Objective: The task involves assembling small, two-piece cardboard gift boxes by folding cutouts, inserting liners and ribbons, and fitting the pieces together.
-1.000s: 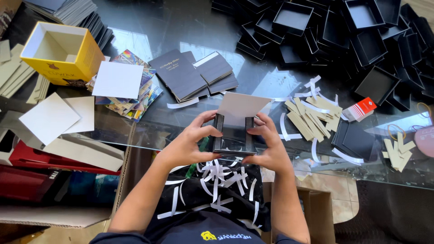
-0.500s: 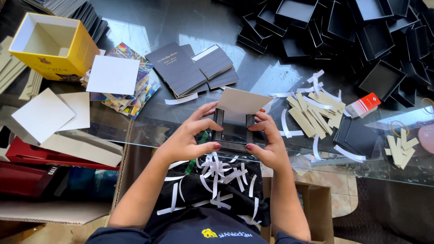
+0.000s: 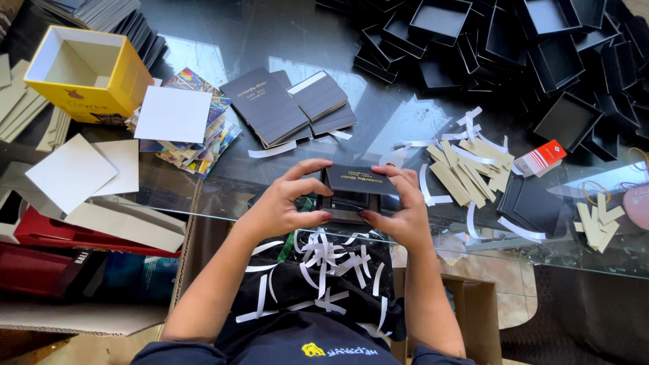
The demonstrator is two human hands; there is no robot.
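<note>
Both my hands hold a small black cardboard box (image 3: 357, 189) over the near edge of a glass table (image 3: 270, 34). My left hand (image 3: 287, 205) grips its left side with thumb below and fingers on top. My right hand (image 3: 400, 213) grips the right side. The box's dark outer face with small gold print is turned up toward me. White paper strips (image 3: 324, 260) lie scattered on my dark lap below.
A yellow open box (image 3: 84, 71) stands far left beside white cards (image 3: 172, 113) and colourful sheets. Flat dark sleeves (image 3: 284, 105) lie mid-table. Several finished black boxes (image 3: 514, 47) pile at the back right. Tan card strips (image 3: 470, 169) and a red-white tape roll (image 3: 541, 157) lie to the right.
The box has been turned over in my hands: its pale inner flap faced up before, now the dark printed face shows. My hands stay at the table edge.
</note>
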